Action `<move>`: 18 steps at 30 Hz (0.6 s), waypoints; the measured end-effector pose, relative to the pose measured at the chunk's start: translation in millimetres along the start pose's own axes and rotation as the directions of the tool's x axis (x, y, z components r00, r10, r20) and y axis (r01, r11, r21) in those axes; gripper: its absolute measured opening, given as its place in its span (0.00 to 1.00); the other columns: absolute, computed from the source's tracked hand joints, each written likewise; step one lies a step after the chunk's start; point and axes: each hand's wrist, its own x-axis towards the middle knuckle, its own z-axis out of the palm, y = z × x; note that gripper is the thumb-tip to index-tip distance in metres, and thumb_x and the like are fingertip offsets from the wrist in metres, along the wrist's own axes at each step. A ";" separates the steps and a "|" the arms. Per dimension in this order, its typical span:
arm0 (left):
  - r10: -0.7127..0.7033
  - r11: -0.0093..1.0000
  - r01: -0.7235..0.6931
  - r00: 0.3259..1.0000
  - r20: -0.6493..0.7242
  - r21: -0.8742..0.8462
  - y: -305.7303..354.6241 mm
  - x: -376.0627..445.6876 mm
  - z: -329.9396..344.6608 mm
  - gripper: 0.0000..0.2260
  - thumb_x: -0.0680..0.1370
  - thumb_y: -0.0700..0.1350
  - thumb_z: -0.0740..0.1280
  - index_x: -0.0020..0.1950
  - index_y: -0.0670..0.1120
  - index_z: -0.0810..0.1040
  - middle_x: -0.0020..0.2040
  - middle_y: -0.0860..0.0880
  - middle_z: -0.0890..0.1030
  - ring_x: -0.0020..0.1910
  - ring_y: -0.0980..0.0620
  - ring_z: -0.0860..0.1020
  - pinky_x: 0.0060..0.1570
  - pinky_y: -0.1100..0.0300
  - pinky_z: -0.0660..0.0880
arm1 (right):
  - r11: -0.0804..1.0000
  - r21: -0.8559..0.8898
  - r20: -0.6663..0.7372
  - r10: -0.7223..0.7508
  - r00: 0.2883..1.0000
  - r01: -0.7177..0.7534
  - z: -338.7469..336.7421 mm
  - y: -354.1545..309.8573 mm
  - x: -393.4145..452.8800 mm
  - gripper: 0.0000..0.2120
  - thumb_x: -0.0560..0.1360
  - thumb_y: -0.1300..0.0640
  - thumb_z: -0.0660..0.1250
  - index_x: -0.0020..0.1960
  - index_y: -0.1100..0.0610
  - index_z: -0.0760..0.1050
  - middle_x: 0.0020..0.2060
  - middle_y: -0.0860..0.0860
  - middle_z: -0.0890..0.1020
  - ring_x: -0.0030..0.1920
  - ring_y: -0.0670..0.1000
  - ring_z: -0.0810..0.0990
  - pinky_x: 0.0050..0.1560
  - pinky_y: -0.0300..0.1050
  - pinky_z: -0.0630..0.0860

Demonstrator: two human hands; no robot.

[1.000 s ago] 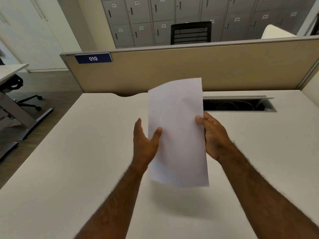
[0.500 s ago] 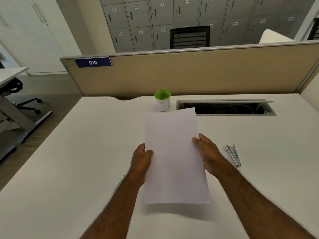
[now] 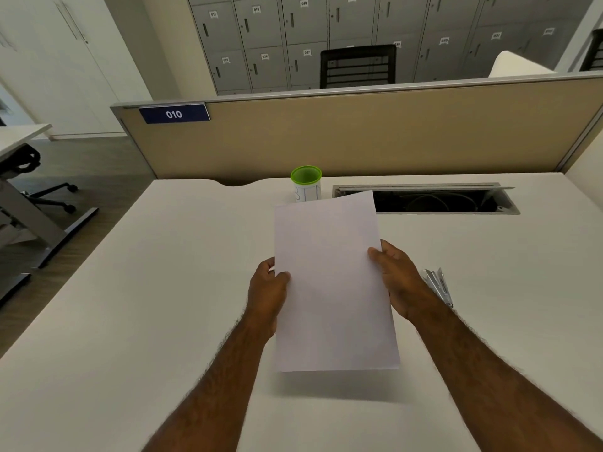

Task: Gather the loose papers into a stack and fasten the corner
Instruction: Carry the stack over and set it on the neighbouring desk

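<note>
A stack of white papers (image 3: 332, 282) hangs just above the white desk (image 3: 163, 305), its shadow falling below the lower edge. My left hand (image 3: 267, 295) grips the stack's left edge, thumb on top. On the right edge sits my right hand (image 3: 396, 282), thumb pressed on the top sheet. How many sheets there are I cannot tell. A silver stapler (image 3: 439, 285) lies on the desk just right of my right wrist, partly hidden by it.
A white cup with a green rim (image 3: 306, 187) stands behind the papers. An open cable tray (image 3: 434, 200) is cut into the desk at the back right. A beige partition (image 3: 359, 135) closes the far edge. The desk drops off at the left.
The papers came down from an upright, raised position to lie flatter and lower over the desk. Both hands shifted to the side edges. The cup and stapler came into view.
</note>
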 end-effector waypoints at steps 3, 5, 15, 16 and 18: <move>0.117 0.978 -0.117 0.993 0.012 0.170 1.8 -6.2 5.1 0.26 0.79 0.41 0.65 0.76 0.53 0.64 0.74 0.52 0.68 0.69 0.49 0.71 0.67 0.49 0.71 | 0.998 -0.022 -0.019 -0.056 0.998 0.056 2.5 -10.9 -3.5 0.10 0.81 0.60 0.58 0.51 0.52 0.78 0.50 0.55 0.83 0.46 0.54 0.81 0.53 0.51 0.77; 0.240 0.924 -0.249 0.968 0.068 0.290 6.9 -14.1 11.3 0.26 0.79 0.42 0.65 0.76 0.54 0.63 0.77 0.53 0.63 0.75 0.51 0.64 0.73 0.53 0.64 | 0.989 -0.083 -0.060 -0.124 0.990 0.119 4.7 -18.5 -7.1 0.10 0.80 0.59 0.58 0.48 0.51 0.78 0.49 0.55 0.83 0.45 0.53 0.80 0.51 0.50 0.77; 0.393 0.811 -0.469 0.879 0.269 0.350 43.6 -45.9 39.1 0.27 0.79 0.58 0.60 0.77 0.59 0.57 0.80 0.55 0.53 0.78 0.52 0.55 0.74 0.50 0.58 | 0.839 -0.388 -0.003 -0.416 0.909 0.382 19.2 -52.0 -30.0 0.14 0.82 0.52 0.53 0.65 0.49 0.71 0.51 0.43 0.78 0.47 0.46 0.79 0.46 0.36 0.76; 0.336 0.879 -0.415 0.889 0.311 0.235 48.4 -50.0 42.6 0.29 0.78 0.61 0.59 0.77 0.59 0.57 0.79 0.55 0.57 0.77 0.52 0.60 0.73 0.49 0.61 | 0.800 -0.434 0.018 -0.452 0.892 0.414 22.1 -53.1 -31.4 0.15 0.82 0.52 0.54 0.67 0.50 0.70 0.53 0.43 0.77 0.48 0.46 0.78 0.48 0.36 0.74; 0.240 0.965 -0.262 0.891 0.386 0.005 53.8 -55.1 47.6 0.34 0.73 0.66 0.59 0.78 0.59 0.56 0.77 0.54 0.63 0.74 0.50 0.66 0.71 0.47 0.67 | 0.743 -0.479 0.080 -0.493 0.866 0.467 27.1 -52.8 -34.7 0.17 0.82 0.52 0.55 0.69 0.51 0.69 0.55 0.44 0.77 0.51 0.45 0.77 0.53 0.39 0.75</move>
